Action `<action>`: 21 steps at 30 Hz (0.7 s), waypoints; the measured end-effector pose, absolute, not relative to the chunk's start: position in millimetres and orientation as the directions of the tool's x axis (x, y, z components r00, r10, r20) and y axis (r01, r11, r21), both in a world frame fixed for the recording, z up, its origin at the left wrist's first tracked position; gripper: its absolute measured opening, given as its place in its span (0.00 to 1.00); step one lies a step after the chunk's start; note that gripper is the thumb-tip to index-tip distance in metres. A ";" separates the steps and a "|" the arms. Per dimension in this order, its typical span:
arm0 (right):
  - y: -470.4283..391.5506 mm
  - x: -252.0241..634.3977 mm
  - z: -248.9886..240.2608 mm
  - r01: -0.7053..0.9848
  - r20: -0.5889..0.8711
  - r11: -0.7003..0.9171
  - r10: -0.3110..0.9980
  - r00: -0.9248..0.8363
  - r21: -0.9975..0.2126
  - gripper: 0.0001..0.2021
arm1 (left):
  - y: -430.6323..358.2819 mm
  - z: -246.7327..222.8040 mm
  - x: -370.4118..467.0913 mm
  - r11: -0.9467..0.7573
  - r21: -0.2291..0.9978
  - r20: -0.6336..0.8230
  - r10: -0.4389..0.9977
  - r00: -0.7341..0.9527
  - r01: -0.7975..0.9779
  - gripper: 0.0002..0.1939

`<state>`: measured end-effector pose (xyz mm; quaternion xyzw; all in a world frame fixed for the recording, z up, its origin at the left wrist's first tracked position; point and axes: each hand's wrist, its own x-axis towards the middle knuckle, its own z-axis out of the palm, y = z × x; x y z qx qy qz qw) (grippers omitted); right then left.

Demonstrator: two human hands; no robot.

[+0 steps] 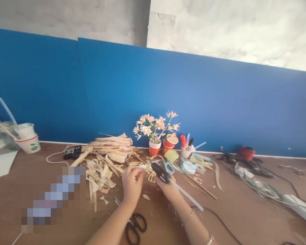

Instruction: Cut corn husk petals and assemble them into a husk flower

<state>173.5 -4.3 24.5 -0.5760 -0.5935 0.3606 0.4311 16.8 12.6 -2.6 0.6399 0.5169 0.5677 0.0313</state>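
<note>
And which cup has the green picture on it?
The white, red-banded cup at the far left. The orange cups by the flowers and the pale pen cup show no green.

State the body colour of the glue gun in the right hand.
The glue gun is mostly black; the head view shows it.
</note>
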 end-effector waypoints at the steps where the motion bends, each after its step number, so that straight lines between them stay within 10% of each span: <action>1: -5.3 175.3 26.6 0.357 0.120 0.114 0.993 -0.005 -0.927 0.10 | 11.3 -2.4 18.0 -0.459 0.609 0.691 0.707 -0.148 0.647 0.05; 7: -23.9 199.1 41.3 0.702 0.257 0.360 0.933 -0.254 -0.615 0.04 | 14.6 -9.2 18.2 -0.388 0.601 0.659 0.736 -0.158 0.699 0.06; 21: -41.9 289.4 43.0 0.835 -0.189 -0.547 0.827 0.530 -0.051 0.16 | 20.7 -9.5 11.9 -0.396 0.731 0.623 0.719 -0.307 0.555 0.07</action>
